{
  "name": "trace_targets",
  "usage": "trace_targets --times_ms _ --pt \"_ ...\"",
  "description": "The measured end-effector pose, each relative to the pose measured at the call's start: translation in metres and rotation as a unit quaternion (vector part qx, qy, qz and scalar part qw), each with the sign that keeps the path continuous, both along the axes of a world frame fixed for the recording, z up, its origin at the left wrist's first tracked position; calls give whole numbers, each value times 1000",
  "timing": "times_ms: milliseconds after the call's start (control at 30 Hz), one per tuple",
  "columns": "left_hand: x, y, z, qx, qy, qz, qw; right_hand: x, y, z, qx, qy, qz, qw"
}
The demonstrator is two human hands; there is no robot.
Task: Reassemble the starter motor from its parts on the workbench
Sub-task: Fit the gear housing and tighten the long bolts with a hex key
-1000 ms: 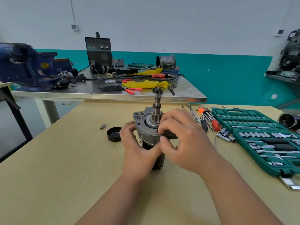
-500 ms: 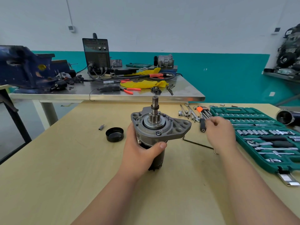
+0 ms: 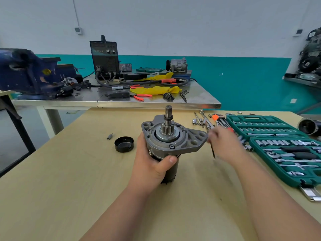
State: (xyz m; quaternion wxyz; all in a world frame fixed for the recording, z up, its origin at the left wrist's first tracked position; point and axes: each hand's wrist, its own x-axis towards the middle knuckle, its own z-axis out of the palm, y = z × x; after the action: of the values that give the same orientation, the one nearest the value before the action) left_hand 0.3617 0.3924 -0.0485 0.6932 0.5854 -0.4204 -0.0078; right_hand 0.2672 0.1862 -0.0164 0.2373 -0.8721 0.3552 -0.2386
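The starter motor stands upright on the wooden workbench, grey nose housing on top, with the pinion gear and shaft pointing up. My left hand grips the dark motor body just under the housing, thumb in front. To the right of the housing, my right hand is blurred with motion and holds a thin black hex key, whose end hangs below the fingers. A black round cap and a small metal bit lie left of the motor.
An open green socket set fills the right side, with loose sockets, wrenches and an orange-holdered hex key set behind my right hand. A dark cylindrical housing lies at the far right. Behind stands a steel table with a blue vise and a welder.
My right hand left the motor's top, reached to the tools on the right, and now comes back toward the housing with the hex key picked up from the bench. My left hand keeps its grip.
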Motion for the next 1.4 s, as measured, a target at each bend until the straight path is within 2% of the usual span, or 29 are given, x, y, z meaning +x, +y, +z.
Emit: trace_targets --times_ms 33,67,100,167,200,300,400,900,1167,1400 --pt "0 -1 0 -1 -1 2 1000 -7 10 14 42 -144 14 989" --pt "0 -1 -1 -1 -2 4 1000 -14 21 30 84 -264 53 959" --pt "0 -2 -1 -1 -4 6 1000 -20 34 45 126 -346 116 922" --pt "0 -2 -1 -2 -8 11 1000 -27 63 65 180 -400 248 864" --pt "0 -2 0 -5 -8 12 1000 -28 75 71 182 -390 287 856" --pt "-2 -1 2 -17 -6 9 1000 -21 99 74 143 -354 317 868" --pt "-3 -1 3 -29 -3 -8 1000 -12 108 69 115 -342 303 882" --pt "-1 -1 0 -19 -5 -6 1000 -11 108 67 66 -362 301 880" --pt "0 -2 -1 -13 -14 -5 1000 -12 111 69 34 -323 325 888" --pt "1 -3 -3 -14 -11 -5 1000 -14 114 71 16 -310 295 904"
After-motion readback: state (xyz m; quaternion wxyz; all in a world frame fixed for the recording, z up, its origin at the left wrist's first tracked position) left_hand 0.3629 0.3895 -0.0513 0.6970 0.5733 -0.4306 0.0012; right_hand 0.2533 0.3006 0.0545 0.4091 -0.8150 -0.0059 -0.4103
